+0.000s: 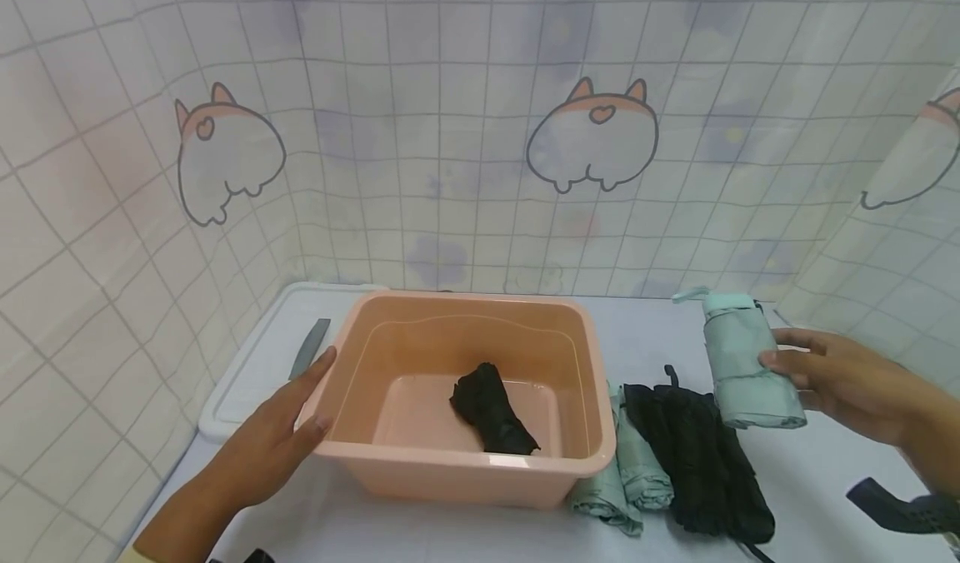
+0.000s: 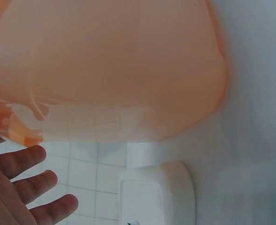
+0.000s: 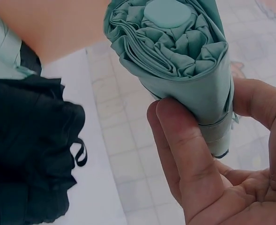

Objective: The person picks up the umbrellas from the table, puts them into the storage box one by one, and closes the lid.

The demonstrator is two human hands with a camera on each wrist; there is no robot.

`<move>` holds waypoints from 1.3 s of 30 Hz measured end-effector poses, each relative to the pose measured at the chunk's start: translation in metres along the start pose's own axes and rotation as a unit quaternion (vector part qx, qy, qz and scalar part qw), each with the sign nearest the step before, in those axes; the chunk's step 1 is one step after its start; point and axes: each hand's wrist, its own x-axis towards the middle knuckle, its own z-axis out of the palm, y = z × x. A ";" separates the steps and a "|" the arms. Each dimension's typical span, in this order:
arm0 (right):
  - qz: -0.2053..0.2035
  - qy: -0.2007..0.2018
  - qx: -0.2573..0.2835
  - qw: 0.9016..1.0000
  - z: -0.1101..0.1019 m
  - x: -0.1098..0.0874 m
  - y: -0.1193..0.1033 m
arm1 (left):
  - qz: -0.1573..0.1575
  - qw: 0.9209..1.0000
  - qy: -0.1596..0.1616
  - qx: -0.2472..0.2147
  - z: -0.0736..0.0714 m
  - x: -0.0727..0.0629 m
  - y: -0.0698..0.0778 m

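Observation:
My right hand [image 1: 840, 380] grips a folded mint-green umbrella [image 1: 750, 363] between thumb and fingers, raised over the right of the table; its rolled end faces the right wrist view. The left hand [image 1: 277, 438] rests at the left rim of a peach plastic basin [image 1: 465, 475], its fingers fairly straight in the left wrist view. Inside the basin lies a folded black umbrella [image 1: 495, 413]. Against the basin's right side lie mint-green umbrellas [image 1: 645, 471], and next to them black folded umbrellas [image 1: 705, 463], near the held one.
A white cutting board [image 1: 247, 380] with a grey-bladed knife [image 1: 309, 348] lies behind the left hand, partly hidden by the basin. A checked curtain [image 1: 465, 130] with animal drawings hangs behind and at both sides of the white table [image 1: 420, 538].

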 end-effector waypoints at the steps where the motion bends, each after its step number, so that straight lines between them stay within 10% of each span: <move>1: -0.001 0.000 -0.002 1.000 0.002 0.001 -0.002 | 0.001 1.000 0.000 0.000 0.000 0.000 -0.001; 39: -0.050 -0.036 0.026 0.998 0.043 0.015 -0.037 | -0.010 1.000 -0.005 0.004 0.000 0.001 -0.002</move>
